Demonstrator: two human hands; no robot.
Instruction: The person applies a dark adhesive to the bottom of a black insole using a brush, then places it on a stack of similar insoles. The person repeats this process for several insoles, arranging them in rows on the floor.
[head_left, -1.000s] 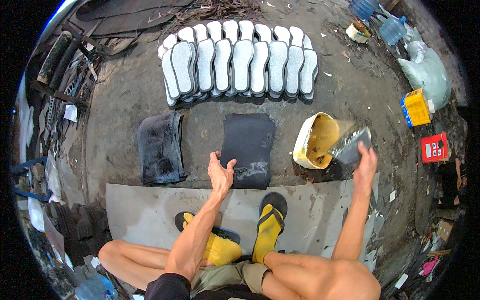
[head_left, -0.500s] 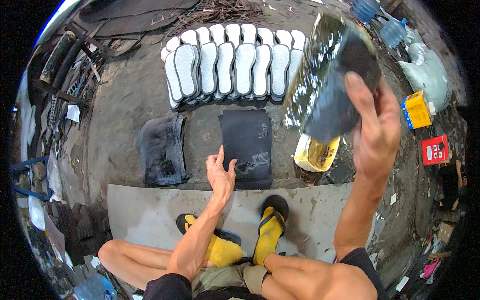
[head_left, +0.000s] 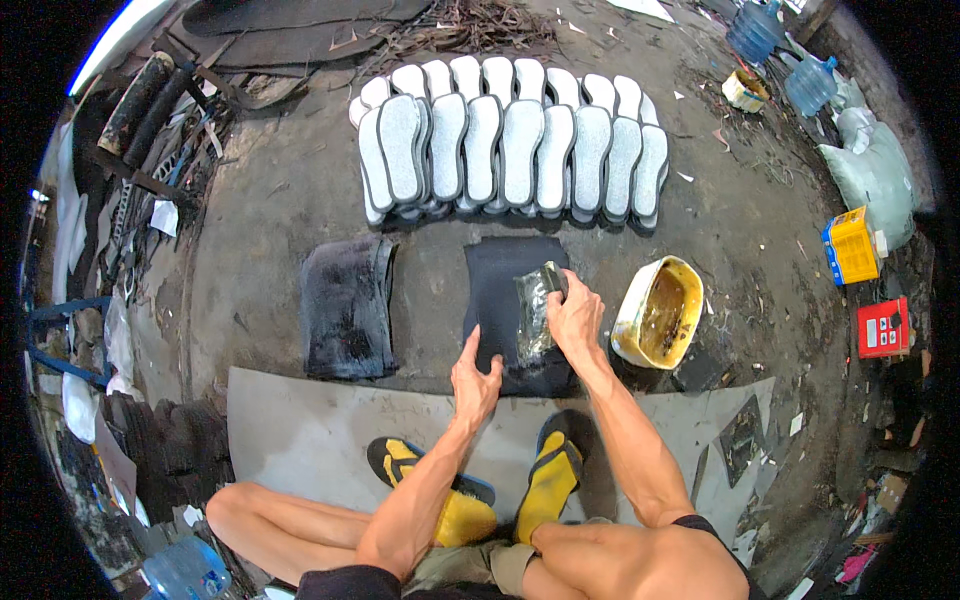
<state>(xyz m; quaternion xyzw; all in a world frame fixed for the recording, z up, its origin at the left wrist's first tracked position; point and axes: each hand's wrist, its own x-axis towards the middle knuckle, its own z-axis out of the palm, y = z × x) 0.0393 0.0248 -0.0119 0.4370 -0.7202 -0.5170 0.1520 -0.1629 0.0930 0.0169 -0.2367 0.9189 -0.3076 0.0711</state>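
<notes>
A black rubber-like sheet (head_left: 490, 275) lies on the ground in front of me, seemingly on others like it. My left hand (head_left: 474, 382) rests on its lower left edge, thumb and fingers apart, holding nothing. In my right hand (head_left: 577, 318) is a dark flat spreader pad (head_left: 556, 279), tilted on edge against the sheet's right half. A shiny wet film (head_left: 535, 322) lies on the sheet beside the pad. Right of that hand stands a yellowish tub (head_left: 627, 325) with brown, glue-like liquid inside. My fingers partly hide the pad.
Rows of white-topped insoles (head_left: 522, 150) stand beyond the sheet. A second black stack (head_left: 345, 310) lies to the left. My feet in yellow socks (head_left: 548, 480) rest on a grey board (head_left: 300, 420). Yellow (head_left: 850, 247) and red tins (head_left: 883, 328) stand at right.
My right hand has brought the pad down from the raised upper right onto the black sheet. My left hand stays at the sheet's left edge. The whole view has shifted slightly.
</notes>
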